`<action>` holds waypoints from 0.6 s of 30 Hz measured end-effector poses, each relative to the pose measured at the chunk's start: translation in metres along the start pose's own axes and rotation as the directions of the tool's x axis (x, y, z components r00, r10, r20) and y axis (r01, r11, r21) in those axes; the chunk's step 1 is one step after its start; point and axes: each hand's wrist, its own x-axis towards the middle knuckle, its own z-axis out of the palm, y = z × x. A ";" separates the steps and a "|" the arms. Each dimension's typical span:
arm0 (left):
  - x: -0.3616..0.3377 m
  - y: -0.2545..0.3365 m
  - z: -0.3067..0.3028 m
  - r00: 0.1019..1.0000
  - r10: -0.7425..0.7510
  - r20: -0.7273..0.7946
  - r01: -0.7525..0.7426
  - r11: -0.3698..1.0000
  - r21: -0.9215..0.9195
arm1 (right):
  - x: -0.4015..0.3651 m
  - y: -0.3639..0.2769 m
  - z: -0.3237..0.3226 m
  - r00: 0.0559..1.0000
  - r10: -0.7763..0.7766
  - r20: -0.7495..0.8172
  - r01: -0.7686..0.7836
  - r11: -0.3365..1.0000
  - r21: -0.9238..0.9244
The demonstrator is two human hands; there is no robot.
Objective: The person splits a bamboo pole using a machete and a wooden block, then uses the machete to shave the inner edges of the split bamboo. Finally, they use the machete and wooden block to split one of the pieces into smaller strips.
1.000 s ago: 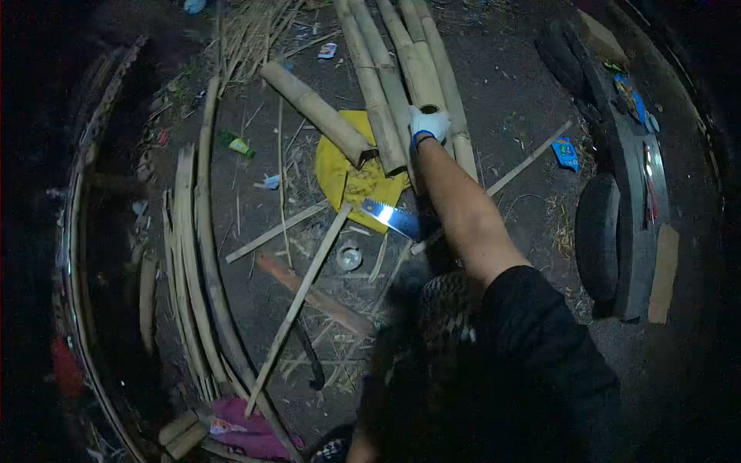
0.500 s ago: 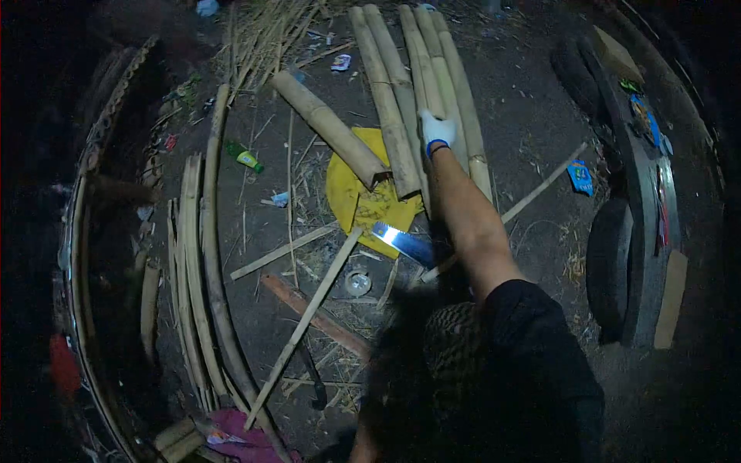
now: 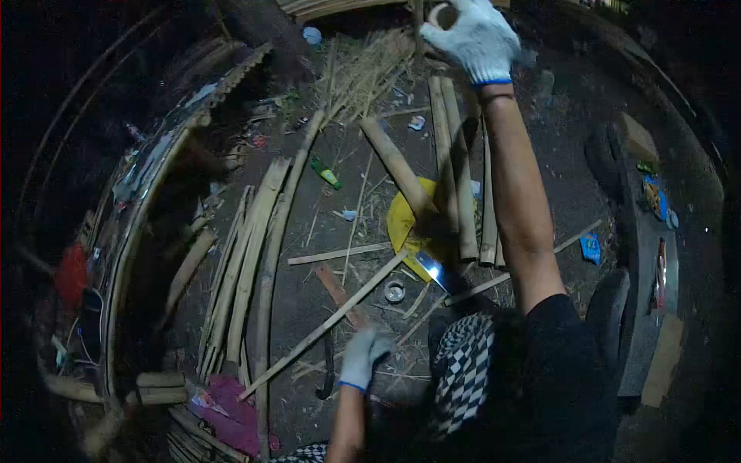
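My right hand (image 3: 472,40), in a white glove with a blue cuff, is raised at the top of the view. Its fingers curl around the hollow round end of what looks like a bamboo pole (image 3: 441,15); the pole's length is mostly hidden. Low in the middle, my left hand (image 3: 363,359), also gloved, hangs with nothing visible in it, fingers loosely apart and slightly blurred. It is nearest to a reddish wood strip (image 3: 336,291). Below my right arm lie several bamboo poles (image 3: 457,170). A saw blade (image 3: 431,270) rests at the edge of a yellow sheet (image 3: 400,221).
A short bamboo piece (image 3: 395,163) lies partly over the yellow sheet. Long split bamboo (image 3: 255,262) lies at left, near a purple cloth (image 3: 235,420). A thin strip (image 3: 324,324) crosses the ground. A green bottle (image 3: 326,173) lies behind; a grey bench (image 3: 644,309) stands at right.
My right hand has moved up and away from the bamboo poles on the ground, curled around a pole end. My left hand has come into view. The view has shifted forward.
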 end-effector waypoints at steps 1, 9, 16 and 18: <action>-0.009 0.016 0.003 0.989 0.145 0.038 -0.137 0.979 -0.152 | 0.022 -0.018 -0.009 0.999 -0.031 0.028 0.031 1.000 0.001; -0.106 0.236 0.095 0.346 0.919 0.190 -0.922 0.296 0.250 | 0.168 -0.168 -0.127 0.923 -0.322 0.211 0.260 0.926 0.274; -0.202 0.340 0.137 -0.174 0.937 0.304 -0.776 -0.320 0.543 | 0.213 -0.286 -0.221 0.841 -0.443 0.309 -0.048 0.509 0.860; -0.251 0.341 0.122 -0.070 0.973 0.222 -0.756 -0.197 0.625 | 0.212 -0.302 -0.204 0.897 -0.389 0.210 -0.026 0.427 0.904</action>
